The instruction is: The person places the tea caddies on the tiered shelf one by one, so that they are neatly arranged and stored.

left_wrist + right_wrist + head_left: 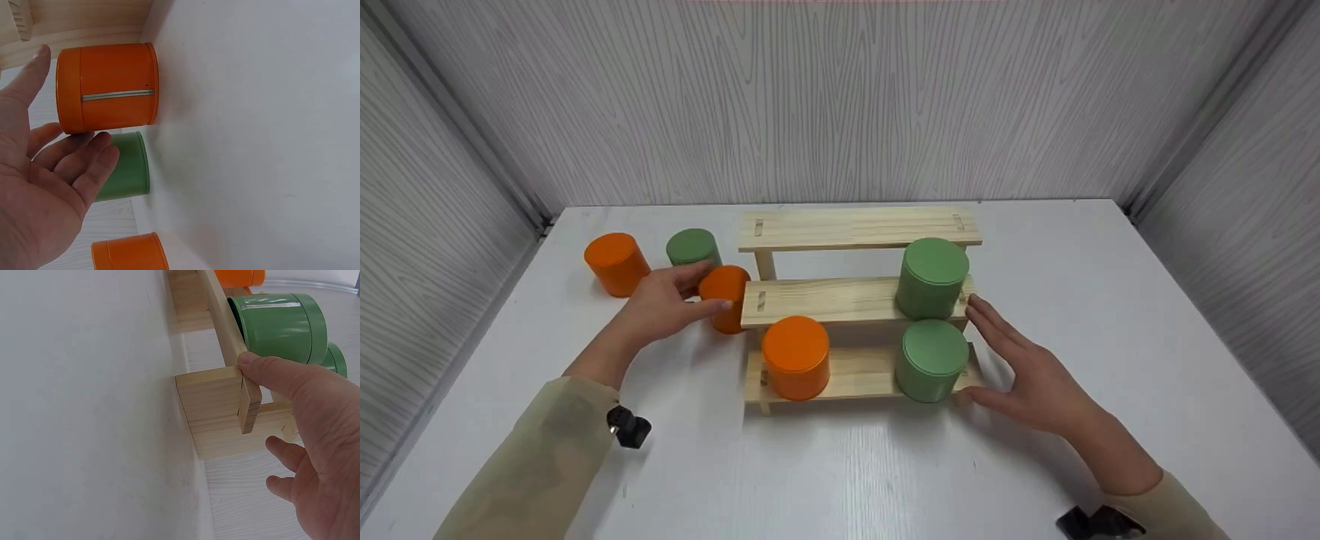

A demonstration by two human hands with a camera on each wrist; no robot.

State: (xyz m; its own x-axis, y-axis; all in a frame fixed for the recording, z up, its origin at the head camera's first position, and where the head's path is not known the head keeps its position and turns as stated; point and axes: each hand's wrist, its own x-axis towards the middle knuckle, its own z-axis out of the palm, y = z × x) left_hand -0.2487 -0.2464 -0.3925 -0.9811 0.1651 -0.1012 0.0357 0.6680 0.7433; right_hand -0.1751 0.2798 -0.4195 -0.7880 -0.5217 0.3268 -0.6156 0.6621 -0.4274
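My left hand point(664, 300) reaches around an orange canister point(727, 289) standing on the table left of a wooden three-tier shelf point(825, 300). In the left wrist view, its thumb is spread apart from the fingertips point(104, 147), which lie along the orange canister's side. My right hand point(1039, 379) is at the shelf's right end, its thumb point(256, 364) resting on the edge of the bottom tier and its other fingers extended by the middle tier. On the bottom tier sit an orange canister point(796, 358) and a green canister point(931, 361); another green canister point(932, 277) occupies the middle tier's right side.
Behind my left hand stand a green canister point(692, 247) and, farther left, an orange canister point(617, 264). The white table point(847, 472) is bordered by grey wood-grain panels point(840, 105) at the back and sides. The shelf's top tier point(859, 227) is farthest back.
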